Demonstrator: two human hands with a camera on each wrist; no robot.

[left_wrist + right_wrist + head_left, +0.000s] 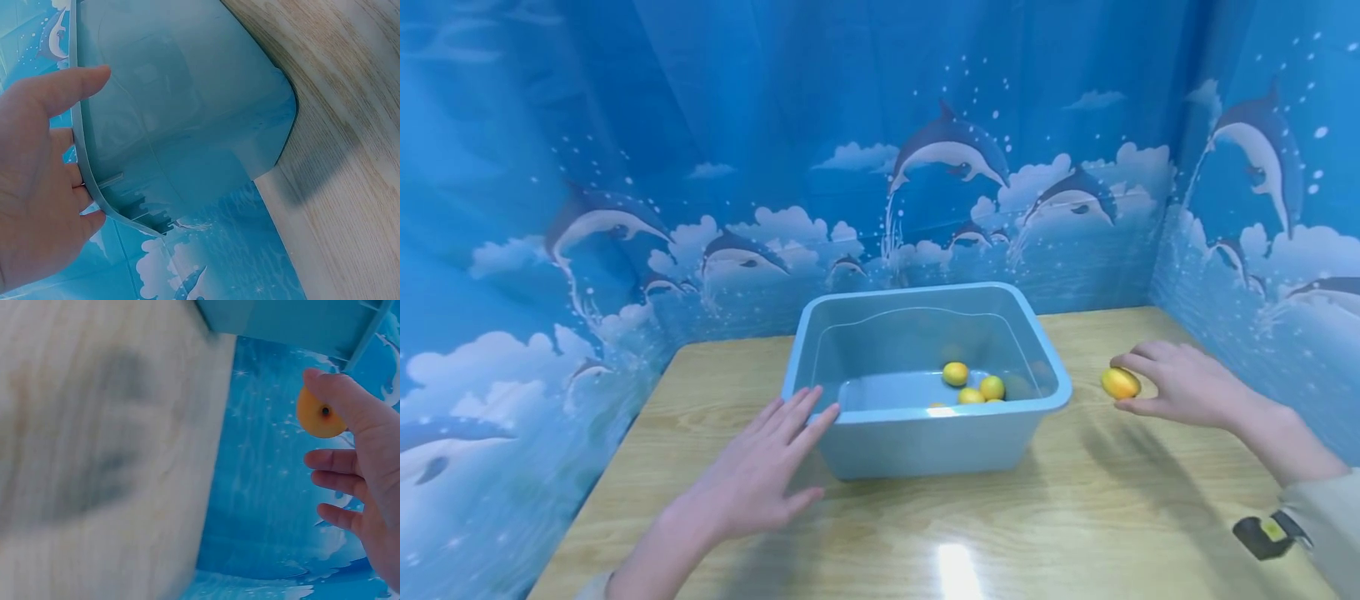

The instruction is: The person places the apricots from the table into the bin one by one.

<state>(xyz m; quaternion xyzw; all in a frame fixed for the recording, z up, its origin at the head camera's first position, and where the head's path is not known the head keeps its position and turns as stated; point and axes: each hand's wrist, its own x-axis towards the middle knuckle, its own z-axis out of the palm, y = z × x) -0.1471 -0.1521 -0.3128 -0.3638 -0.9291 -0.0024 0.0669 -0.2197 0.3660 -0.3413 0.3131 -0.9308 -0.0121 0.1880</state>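
My right hand [1187, 383] pinches a small yellow-orange fruit [1121, 383] between thumb and fingers, above the table to the right of a blue plastic bin [925, 446]. In the right wrist view that fruit [322, 415] shows a dark spot at one end, while the other fingers stand away from it. Several similar fruits [955, 373] lie on the bin's floor, some partly hidden by the front wall. By the bin's front left corner is my left hand [756, 475], its fingers extended and holding nothing. Whether it touches the rim [80, 137] I cannot tell.
The bin stands on a light wood-grain table [715, 417]. A blue curtain [760, 125] printed with dolphins hangs behind the table and along both sides. Beside the right sleeve [1326, 525] is a small dark object [1262, 537] with a yellow-green patch.
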